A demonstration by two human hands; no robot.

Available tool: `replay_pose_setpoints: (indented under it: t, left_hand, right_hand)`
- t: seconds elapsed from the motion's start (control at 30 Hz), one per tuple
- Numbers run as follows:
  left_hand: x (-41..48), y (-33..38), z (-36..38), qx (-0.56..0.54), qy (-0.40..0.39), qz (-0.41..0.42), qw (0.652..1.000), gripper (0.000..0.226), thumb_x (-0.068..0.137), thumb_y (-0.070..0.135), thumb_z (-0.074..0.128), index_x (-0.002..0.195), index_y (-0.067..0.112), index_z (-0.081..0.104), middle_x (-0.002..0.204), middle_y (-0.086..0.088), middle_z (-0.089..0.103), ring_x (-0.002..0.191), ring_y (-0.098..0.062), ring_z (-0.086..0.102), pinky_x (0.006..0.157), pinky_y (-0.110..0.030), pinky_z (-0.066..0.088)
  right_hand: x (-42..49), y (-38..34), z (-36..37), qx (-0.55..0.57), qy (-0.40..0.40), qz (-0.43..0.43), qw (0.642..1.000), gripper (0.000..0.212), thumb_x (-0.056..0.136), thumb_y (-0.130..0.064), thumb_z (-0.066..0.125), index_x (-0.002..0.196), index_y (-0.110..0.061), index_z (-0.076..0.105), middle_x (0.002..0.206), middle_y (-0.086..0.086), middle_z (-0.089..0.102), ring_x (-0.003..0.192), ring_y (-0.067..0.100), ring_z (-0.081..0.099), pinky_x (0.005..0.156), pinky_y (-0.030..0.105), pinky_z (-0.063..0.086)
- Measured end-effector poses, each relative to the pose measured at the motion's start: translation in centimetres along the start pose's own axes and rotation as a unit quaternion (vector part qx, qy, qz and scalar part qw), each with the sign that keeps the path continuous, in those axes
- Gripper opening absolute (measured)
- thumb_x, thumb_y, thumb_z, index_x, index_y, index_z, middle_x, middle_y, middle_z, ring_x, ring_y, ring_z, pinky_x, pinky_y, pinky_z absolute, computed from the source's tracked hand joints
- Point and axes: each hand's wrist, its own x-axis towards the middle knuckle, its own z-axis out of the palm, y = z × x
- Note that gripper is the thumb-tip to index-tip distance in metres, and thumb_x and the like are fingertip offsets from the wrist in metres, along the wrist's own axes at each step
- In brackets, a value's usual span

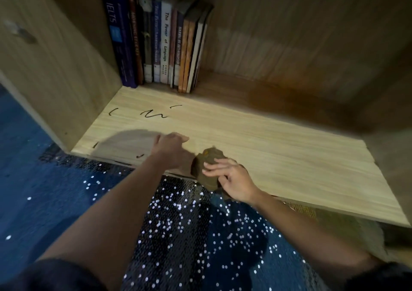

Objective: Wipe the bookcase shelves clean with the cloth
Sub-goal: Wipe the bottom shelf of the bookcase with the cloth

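- My right hand (231, 179) grips the crumpled olive-brown cloth (208, 161) at the pale wooden shelf's (267, 148) front edge, mid-frame.
- My left hand (172, 150) lies beside it; I cannot tell whether it holds anything.
- I judge wiping is just starting; next, rub the black scribbles (153, 114), centre left.

shelf (267, 148): pale wood | books (165, 43): upright, back left | cloth (209, 155): front edge | black marks (153, 114): left

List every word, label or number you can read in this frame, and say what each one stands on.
"IELTS": spine of the blue book, at the left end of the row.
"The Power of Language": spine of the white book.
Other book spines: lettering too blurred or small to read.
Black marks on the shelf: scribbles, not letters.
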Motion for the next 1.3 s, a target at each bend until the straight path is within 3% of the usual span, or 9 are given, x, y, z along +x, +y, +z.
replay_pose_setpoints:
  t: [0.23,0.37,0.47,0.57,0.67,0.77,0.87,1.07,1.3]
  left_hand:
    - [-3.8,-1.4,0.4,0.046,0.017,0.054,0.997,0.056,0.091,0.015,0.050,0.144,0.020,0.034,0.153,0.000,0.029,0.142,-0.016,0.021,0.118,-0.043,0.009]
    - [-4.8,-2.2,0.3,0.050,0.035,0.057,0.997,0.057,0.089,0.012,0.049,0.144,0.020,0.034,0.152,0.000,0.029,0.141,-0.016,0.023,0.118,-0.041,0.010]
    - [-5.5,-2.7,0.3,0.057,0.032,0.056,0.996,0.054,0.091,0.015,0.049,0.143,0.021,0.035,0.152,0.001,0.031,0.140,-0.015,0.025,0.117,-0.040,0.012]
    - [-6.4,-3.4,-0.1,0.064,0.034,0.034,0.997,0.051,0.093,0.020,0.050,0.142,0.022,0.036,0.150,0.002,0.032,0.138,-0.016,0.028,0.117,-0.039,0.014]
    - [-7.1,-4.0,-0.4,0.068,0.020,0.016,0.997,0.049,0.092,0.013,0.044,0.141,0.020,0.038,0.148,0.000,0.034,0.136,-0.016,0.031,0.117,-0.040,0.015]
    - [-7.4,-4.9,-0.6,0.066,0.004,0.004,0.998,0.051,0.092,0.013,0.043,0.142,0.018,0.035,0.150,0.000,0.032,0.137,-0.017,0.030,0.118,-0.041,0.016]
    - [-7.3,-6.0,-1.5,0.068,-0.008,-0.013,0.998,0.052,0.092,0.011,0.041,0.143,0.018,0.033,0.151,-0.001,0.031,0.137,-0.018,0.031,0.116,-0.043,0.021]
    - [-4.6,-7.3,-5.5,0.107,-0.164,-0.143,0.970,0.049,0.086,0.007,0.057,0.134,0.006,0.046,0.126,-0.014,0.056,0.113,-0.031,0.055,0.099,-0.040,0.045]
    - [-5.1,-6.6,-4.3,0.132,-0.062,-0.019,0.989,0.063,0.093,0.016,0.049,0.148,0.018,0.019,0.156,-0.003,0.018,0.142,-0.023,0.020,0.117,-0.050,0.011]
  right_hand:
    - [-7.6,-0.4,4.4,-0.028,-0.114,-0.008,0.993,0.043,0.090,0.002,0.038,0.111,-0.023,0.066,0.125,-0.005,0.061,0.106,0.002,0.056,0.093,0.008,0.039]
    - [-7.5,-3.5,2.2,0.036,0.068,-0.034,0.996,0.044,0.087,-0.015,0.029,0.105,-0.017,0.069,0.116,-0.002,0.065,0.110,-0.002,0.048,0.100,0.008,0.029]
    - [-3.4,-4.7,-0.9,0.023,0.137,-0.003,0.990,0.042,0.090,-0.001,0.038,0.120,-0.021,0.060,0.129,-0.004,0.055,0.121,0.002,0.040,0.105,0.011,0.021]
    - [-0.5,-4.3,-0.6,-0.100,0.076,0.068,0.990,0.059,0.086,0.000,0.050,0.141,-0.017,0.035,0.147,0.004,0.034,0.135,0.019,0.028,0.114,0.034,0.026]
    - [-1.2,-4.2,2.3,-0.183,0.023,0.052,0.981,0.065,0.086,0.002,0.050,0.145,-0.014,0.028,0.154,0.006,0.019,0.140,0.022,0.017,0.113,0.029,0.023]
    - [-1.9,-5.8,3.1,-0.107,-0.011,0.001,0.994,0.052,0.087,0.003,0.042,0.134,-0.021,0.047,0.149,-0.001,0.033,0.131,0.016,0.038,0.108,0.028,0.035]
    - [-2.0,-6.6,2.3,0.001,-0.070,0.008,0.997,0.043,0.088,0.004,0.041,0.119,-0.019,0.060,0.133,0.003,0.053,0.093,0.021,0.065,0.077,0.037,0.056]
    - [1.2,-8.1,-3.4,-0.066,-0.040,0.001,0.997,0.044,0.087,0.004,0.042,0.120,-0.018,0.059,0.126,0.002,0.058,0.109,0.015,0.055,0.091,0.024,0.048]
    - [3.4,-9.4,-4.2,-0.143,0.049,0.056,0.987,0.046,0.089,0.002,0.041,0.133,-0.008,0.046,0.131,0.012,0.050,0.125,0.027,0.040,0.105,0.035,0.037]
